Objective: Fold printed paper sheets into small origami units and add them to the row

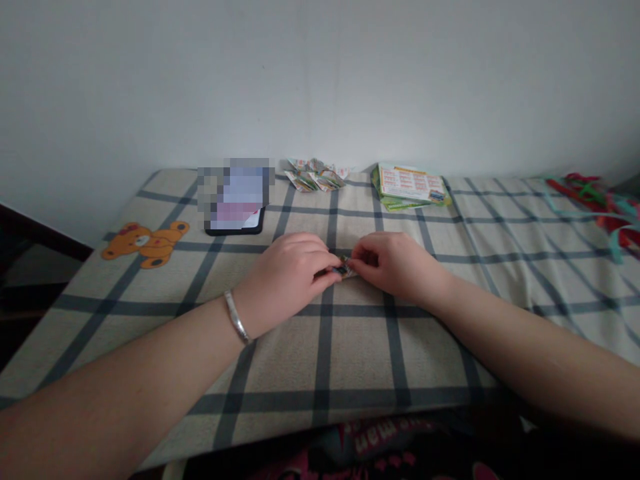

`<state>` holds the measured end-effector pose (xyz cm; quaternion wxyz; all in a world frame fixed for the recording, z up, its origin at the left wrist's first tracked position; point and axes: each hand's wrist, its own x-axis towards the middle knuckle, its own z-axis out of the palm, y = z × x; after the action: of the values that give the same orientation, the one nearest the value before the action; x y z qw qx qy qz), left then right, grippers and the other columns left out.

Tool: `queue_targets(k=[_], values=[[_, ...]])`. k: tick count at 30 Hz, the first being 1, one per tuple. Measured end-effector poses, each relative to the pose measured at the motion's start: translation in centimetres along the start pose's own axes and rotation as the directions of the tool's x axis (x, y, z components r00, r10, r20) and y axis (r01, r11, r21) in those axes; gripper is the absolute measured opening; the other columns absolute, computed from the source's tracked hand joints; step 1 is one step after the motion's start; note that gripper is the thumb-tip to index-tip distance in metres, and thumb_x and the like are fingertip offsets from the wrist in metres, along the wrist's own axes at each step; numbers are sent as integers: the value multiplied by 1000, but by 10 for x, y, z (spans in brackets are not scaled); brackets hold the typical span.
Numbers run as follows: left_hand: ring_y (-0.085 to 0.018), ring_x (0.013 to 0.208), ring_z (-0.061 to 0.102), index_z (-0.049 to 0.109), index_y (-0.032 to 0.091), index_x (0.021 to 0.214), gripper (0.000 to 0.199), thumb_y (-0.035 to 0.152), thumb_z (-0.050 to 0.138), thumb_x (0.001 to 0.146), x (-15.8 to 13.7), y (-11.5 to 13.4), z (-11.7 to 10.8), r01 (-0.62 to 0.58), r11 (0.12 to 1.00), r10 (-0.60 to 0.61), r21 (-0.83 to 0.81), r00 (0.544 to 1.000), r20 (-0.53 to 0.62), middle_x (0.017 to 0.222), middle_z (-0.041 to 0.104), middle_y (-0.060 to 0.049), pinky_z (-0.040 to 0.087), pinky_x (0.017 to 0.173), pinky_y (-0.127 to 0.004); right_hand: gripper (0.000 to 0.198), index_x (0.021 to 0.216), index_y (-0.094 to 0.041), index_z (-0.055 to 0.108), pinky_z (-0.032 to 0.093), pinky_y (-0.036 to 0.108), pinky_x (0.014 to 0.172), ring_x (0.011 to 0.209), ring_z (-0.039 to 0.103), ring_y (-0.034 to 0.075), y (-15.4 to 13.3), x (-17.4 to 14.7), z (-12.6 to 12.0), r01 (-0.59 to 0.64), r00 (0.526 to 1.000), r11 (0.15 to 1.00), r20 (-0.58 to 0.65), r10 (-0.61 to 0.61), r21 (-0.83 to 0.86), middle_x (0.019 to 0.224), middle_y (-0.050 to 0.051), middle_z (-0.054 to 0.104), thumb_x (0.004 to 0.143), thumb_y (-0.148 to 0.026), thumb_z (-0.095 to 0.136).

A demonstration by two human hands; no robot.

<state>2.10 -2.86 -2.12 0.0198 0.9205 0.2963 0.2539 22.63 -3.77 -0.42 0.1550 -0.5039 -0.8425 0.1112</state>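
Over the middle of the table, my left hand [295,270] and my right hand [395,263] meet fingertip to fingertip. Both pinch a small folded piece of printed paper [345,268], mostly hidden by the fingers. A silver bangle [235,317] circles my left wrist. Beyond the hands, by the wall, lie several folded paper pieces [316,177] with similar print. To their right rests a stack of printed cards [411,187], white on top with green edges below.
A checked cloth [280,360] covers the table. A phone [235,231], its screen blurred out, lies at the back left. Near the left edge is a flat orange bear figure [145,244]. Coloured ribbons [600,207] lie at the far right. A plain wall [320,80] rises behind.
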Motion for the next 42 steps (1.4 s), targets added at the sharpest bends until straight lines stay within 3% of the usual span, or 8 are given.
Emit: queue_targets(k=[20,26,31,35,42], values=[[-20,92,59,74,19,91,16,27,60,90,-1,0,-3,24,1000,-24,7,996,82,91,66,-4,49,86,-38,14,72,-17,59,31,24,55,58,46,10,-2,3,2,5,1000,1000,28,-5,-13,67,1,59,83,-23,53],[-19,98,59,72,18,97,17,25,57,92,-3,-4,0,-47,999,48,-23,997,61,99,68,-5,50,92,-37,13,72,-17,59,31,24,55,57,46,10,-2,4,2,1,1000,1000,24,-1,-4,66,1,60,83,-22,54],[-19,94,58,72,20,98,18,22,55,93,-3,-1,-1,-4,1000,4,1,990,142,95,65,-5,50,85,-36,10,72,-18,58,30,24,55,59,47,11,-2,2,2,-10,1000,1000,7,11,-19,67,0,59,80,-22,57],[-20,93,57,72,18,93,22,23,51,95,-1,2,-3,3,999,-9,38,985,174,93,62,-6,49,83,-36,5,82,-17,57,30,23,54,58,48,10,-3,-2,0,-28,999,999,-33,27,-23,68,-1,60,81,-22,59],[-21,96,56,71,17,94,23,23,49,95,-2,2,-3,-24,997,9,77,982,188,96,62,-6,50,85,-38,11,82,-19,70,36,23,61,65,55,11,4,-6,-9,111,994,993,20,-110,-29,73,0,66,83,-18,59]])
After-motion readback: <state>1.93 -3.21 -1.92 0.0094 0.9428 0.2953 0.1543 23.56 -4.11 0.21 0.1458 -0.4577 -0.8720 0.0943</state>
